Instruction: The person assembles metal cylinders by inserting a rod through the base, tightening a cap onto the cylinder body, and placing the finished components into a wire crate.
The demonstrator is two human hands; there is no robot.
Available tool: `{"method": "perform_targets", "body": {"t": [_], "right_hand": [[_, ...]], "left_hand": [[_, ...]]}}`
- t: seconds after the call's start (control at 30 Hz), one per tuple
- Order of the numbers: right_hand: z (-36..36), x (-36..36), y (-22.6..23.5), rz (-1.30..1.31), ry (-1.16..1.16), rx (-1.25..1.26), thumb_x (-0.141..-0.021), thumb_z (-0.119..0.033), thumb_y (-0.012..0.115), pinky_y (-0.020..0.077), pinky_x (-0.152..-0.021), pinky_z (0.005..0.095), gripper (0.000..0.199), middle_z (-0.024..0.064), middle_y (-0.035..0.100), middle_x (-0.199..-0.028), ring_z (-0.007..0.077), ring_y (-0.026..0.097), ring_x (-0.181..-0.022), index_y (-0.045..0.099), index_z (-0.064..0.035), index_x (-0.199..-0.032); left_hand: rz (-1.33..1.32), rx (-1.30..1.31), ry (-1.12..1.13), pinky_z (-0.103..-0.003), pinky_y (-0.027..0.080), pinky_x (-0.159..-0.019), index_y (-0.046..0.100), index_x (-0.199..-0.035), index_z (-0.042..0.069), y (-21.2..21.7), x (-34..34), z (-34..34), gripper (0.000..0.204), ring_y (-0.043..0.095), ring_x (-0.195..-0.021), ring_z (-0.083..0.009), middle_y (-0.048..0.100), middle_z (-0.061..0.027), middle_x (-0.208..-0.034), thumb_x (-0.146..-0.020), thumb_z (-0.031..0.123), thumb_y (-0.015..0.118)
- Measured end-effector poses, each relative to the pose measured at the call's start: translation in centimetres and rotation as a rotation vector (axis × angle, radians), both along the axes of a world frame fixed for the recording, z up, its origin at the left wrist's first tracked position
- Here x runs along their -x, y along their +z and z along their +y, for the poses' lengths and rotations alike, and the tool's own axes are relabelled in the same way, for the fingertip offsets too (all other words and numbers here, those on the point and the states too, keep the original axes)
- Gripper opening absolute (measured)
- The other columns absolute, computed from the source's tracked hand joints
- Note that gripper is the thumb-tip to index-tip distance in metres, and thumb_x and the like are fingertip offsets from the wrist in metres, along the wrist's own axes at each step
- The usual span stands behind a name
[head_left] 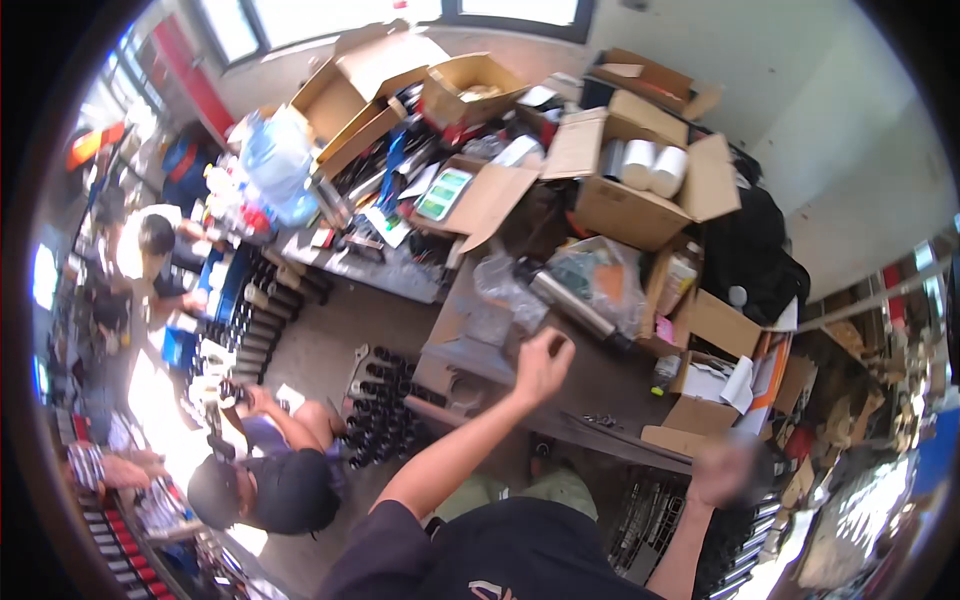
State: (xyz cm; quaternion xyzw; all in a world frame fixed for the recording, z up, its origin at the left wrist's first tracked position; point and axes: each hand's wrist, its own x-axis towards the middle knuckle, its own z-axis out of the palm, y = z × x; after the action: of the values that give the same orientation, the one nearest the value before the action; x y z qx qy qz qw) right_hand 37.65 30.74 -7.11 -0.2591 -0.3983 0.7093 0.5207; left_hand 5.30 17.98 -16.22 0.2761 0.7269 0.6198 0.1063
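You wore a dark short-sleeved T-shirt [530,545], nearly black across the bottom centre of the frame, with a rounded lower edge. Its left sleeve [392,535], toward the lower left of centre, looked dark with a faint purple tinge and ended above your elbow. A pale chest print [490,588] showed at the bottom edge, too cut off to make out. Below the shirt you had on light olive-green legwear [562,488], whether shorts or trousers could not be told. Your left forearm [455,455] and left hand [545,366] were bare; your right hand [722,474], at the lower right, was blurred.
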Motion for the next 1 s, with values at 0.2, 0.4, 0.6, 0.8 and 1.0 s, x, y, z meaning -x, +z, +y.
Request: {"method": "perform_targets", "body": {"t": [0.2, 0.4, 0.6, 0.8, 1.0], "right_hand": [[1.4, 2.8, 2.8, -0.284, -0.286, 0.058, -0.104, -0.035, 0.045, 0.0208, -0.047, 0.0264, 0.041, -0.0059, 0.026, -0.059, 0.0071, 0.027, -0.050, 0.031, -0.0178, -0.069], [3.8, 5.3, 3.6, -0.445, 0.177, -0.262, -0.101, -0.033, 0.046, 0.0251, -0.048, 0.0287, 0.042, -0.0041, 0.032, -0.058, 0.0100, 0.030, -0.049, 0.034, -0.0158, -0.064], [0.1, 16.1, 6.8, -0.585, -0.018, -0.285, -0.096, -0.037, 0.044, 0.0215, -0.043, 0.0333, 0.044, -0.0017, 0.029, -0.049, 0.0137, 0.024, -0.041, 0.035, -0.0176, -0.058], [-4.0, 18.0, 5.2, -0.594, -0.007, -0.477, -0.100, -0.038, 0.040, 0.0216, -0.044, 0.0311, 0.047, -0.0026, 0.020, -0.050, 0.0134, 0.022, -0.043, 0.029, -0.0181, -0.059], [-5.6, 8.9, 6.1, -1.101, 0.043, -0.773, -0.104, -0.028, 0.036, 0.0328, -0.059, 0.0254, 0.035, 0.0012, 0.040, -0.070, 0.0097, 0.037, -0.063, 0.048, -0.0086, -0.078]], "left_hand": [[0.039, 0.154, 0.121, -0.041, 0.053, -0.067, 0.066, -0.084, 0.004, -5.8, -5.9, -24.6, 0.009, 0.067, -0.074, -0.0306, 0.067, -0.0143, -0.081, -0.080, 0.011, 0.070], [-0.786, 0.696, 0.799, -0.049, 0.053, -0.082, 0.061, -0.103, 0.000, -39.1, -4.8, -44.3, 0.030, 0.066, -0.096, -0.0404, 0.068, -0.0224, -0.095, -0.089, 0.026, 0.064], [-0.729, 1.245, 0.561, -0.047, 0.056, -0.089, 0.055, -0.117, 0.000, -51.3, -0.2, -45.5, 0.052, 0.064, -0.107, -0.0414, 0.059, -0.0232, -0.118, -0.077, 0.028, 0.076], [-0.910, 1.304, 0.467, -0.042, 0.058, -0.088, 0.075, -0.102, 0.008, -49.2, 0.4, -43.4, 0.029, 0.069, -0.107, -0.0312, 0.072, -0.0144, -0.112, -0.077, 0.023, 0.071], [-1.335, 0.188, 1.118, -0.031, 0.044, -0.047, 0.064, -0.075, -0.001, -25.9, -12.2, -46.8, 0.036, 0.055, -0.054, -0.0135, 0.057, -0.0035, -0.061, -0.072, 0.032, 0.079]]}}
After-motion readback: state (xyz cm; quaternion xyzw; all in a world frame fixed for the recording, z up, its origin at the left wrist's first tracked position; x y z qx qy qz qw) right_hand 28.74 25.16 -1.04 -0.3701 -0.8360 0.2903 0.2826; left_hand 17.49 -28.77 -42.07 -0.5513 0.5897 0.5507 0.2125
